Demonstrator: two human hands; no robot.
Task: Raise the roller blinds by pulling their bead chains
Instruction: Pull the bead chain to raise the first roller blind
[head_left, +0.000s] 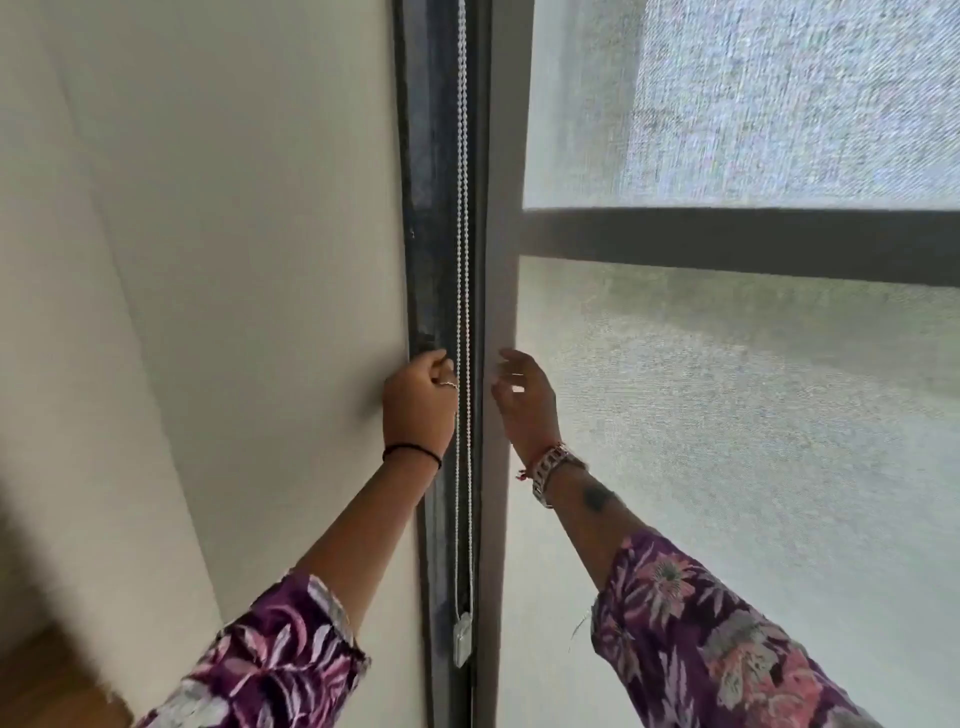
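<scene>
Two hands reached for the bead chain at the window frame.
The left hand (420, 402) curled closed on the bead chain (464, 291) (a doubled white strand); the right hand (524, 402) hovered spread beside it, before the lowered roller blind (727, 415).

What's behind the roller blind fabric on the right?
Through the roller blind, a dark horizontal window bar and a vertical frame edge show as shadows. Everything beyond is a grey-green blur; nothing else can be told.

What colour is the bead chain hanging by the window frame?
White. The bead chain shows best in the head view, against the dark window frame.
</scene>
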